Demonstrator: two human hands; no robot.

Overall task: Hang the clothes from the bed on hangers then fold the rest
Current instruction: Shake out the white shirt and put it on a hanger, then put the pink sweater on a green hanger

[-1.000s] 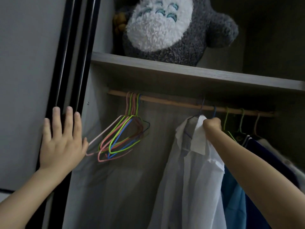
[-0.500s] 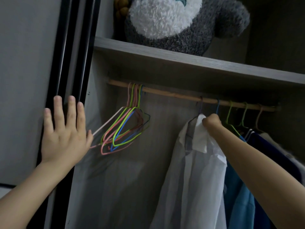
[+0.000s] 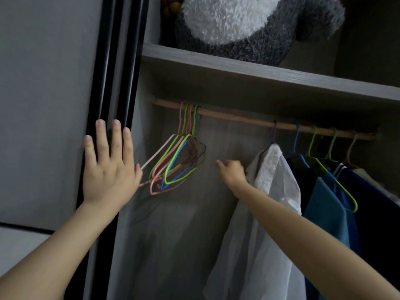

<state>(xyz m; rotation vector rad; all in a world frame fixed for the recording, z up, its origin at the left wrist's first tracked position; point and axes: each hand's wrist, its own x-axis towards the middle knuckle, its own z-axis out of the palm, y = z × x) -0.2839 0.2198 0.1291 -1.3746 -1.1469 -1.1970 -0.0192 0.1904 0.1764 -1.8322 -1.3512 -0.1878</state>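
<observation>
As white shirt point(image 3: 275, 180) hangs vertical, collar point(image 3: 271, 155) uppermost

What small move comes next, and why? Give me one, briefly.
Probably reach the right hand left to the bunch of empty hangers and lift one off the rail. The white shirt already hangs there, the right hand holds nothing, and the left hand lies flat on the door edge.
</observation>
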